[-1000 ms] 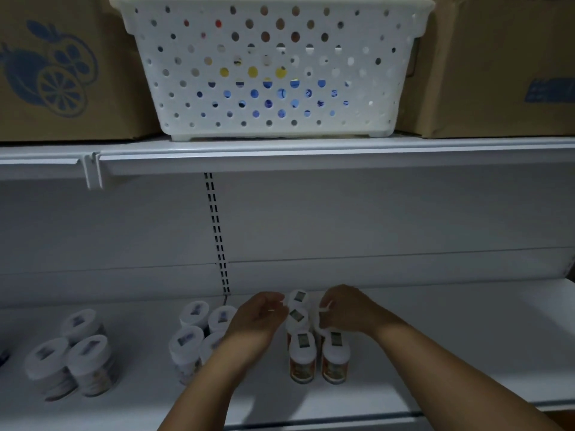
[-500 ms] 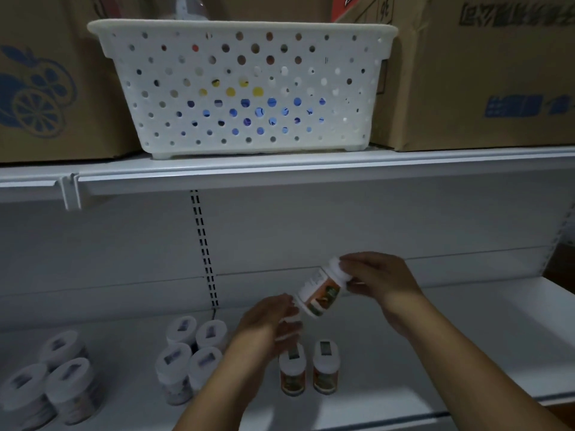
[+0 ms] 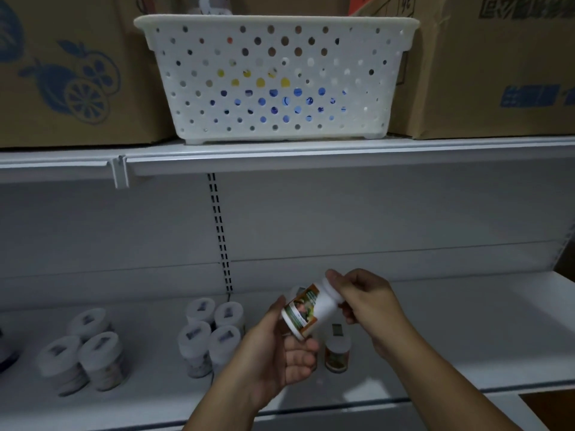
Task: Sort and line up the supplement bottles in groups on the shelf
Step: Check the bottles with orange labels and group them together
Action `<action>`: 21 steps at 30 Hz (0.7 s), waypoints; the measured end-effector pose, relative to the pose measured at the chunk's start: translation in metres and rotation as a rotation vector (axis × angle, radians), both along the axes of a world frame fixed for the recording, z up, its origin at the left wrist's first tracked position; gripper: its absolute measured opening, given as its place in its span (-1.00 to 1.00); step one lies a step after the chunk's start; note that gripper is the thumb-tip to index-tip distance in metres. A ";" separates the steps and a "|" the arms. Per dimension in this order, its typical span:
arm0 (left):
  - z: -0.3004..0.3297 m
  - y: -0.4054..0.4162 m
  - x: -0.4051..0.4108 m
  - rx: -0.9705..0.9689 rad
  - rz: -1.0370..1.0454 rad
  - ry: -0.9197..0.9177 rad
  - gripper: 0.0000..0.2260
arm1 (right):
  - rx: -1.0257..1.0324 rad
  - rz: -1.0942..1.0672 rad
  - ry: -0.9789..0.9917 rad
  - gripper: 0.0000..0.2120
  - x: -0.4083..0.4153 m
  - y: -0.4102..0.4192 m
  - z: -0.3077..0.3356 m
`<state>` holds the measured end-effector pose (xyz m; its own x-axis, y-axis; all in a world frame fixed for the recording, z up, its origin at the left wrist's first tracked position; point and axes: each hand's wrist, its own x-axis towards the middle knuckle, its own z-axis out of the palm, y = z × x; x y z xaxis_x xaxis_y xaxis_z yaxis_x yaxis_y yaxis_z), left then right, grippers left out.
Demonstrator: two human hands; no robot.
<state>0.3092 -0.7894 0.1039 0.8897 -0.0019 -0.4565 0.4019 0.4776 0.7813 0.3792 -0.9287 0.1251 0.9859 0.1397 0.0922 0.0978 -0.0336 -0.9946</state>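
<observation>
— Where's the supplement bottle [image 3: 306,309]?
— Lower centre of frame, tilted, lifted clear of the shelf [image 3: 435,331], between both hands.
— Fingers?
— Right hand [image 3: 362,298] curled round the white cap end; left hand [image 3: 280,346] cupping the base, thumb along the label.
— Around it?
— Upright bottle [image 3: 336,353] just below; four-bottle cluster [image 3: 211,334] to the left.

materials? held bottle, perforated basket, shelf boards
Held bottle: looks like smooth white plastic with a printed paper or film label.
Basket: white moulded plastic, matte; regular round holes and a rolled rim.
Shelf boards: probably painted sheet metal; thin folded front edge, slotted upright behind. Can't confirm.
</observation>
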 end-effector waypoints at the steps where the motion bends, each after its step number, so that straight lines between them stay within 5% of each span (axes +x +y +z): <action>1: -0.001 0.001 -0.001 0.004 -0.002 0.000 -0.46 | -0.004 0.001 -0.012 -0.66 -0.002 0.000 -0.001; 6: -0.006 0.003 -0.006 0.043 -0.018 0.053 -0.42 | -0.021 0.243 0.013 -0.94 -0.013 -0.003 -0.006; 8: -0.007 0.001 -0.009 0.077 -0.069 0.090 -0.42 | 0.056 0.328 0.036 -0.90 -0.017 -0.003 -0.007; 17: -0.018 -0.006 -0.010 -0.028 -0.253 0.087 -0.30 | -0.139 -0.020 0.012 -0.61 -0.010 0.002 -0.002; 21: -0.015 -0.008 -0.014 -0.024 -0.192 0.021 -0.53 | -0.204 -0.014 0.019 -0.59 -0.013 0.000 -0.004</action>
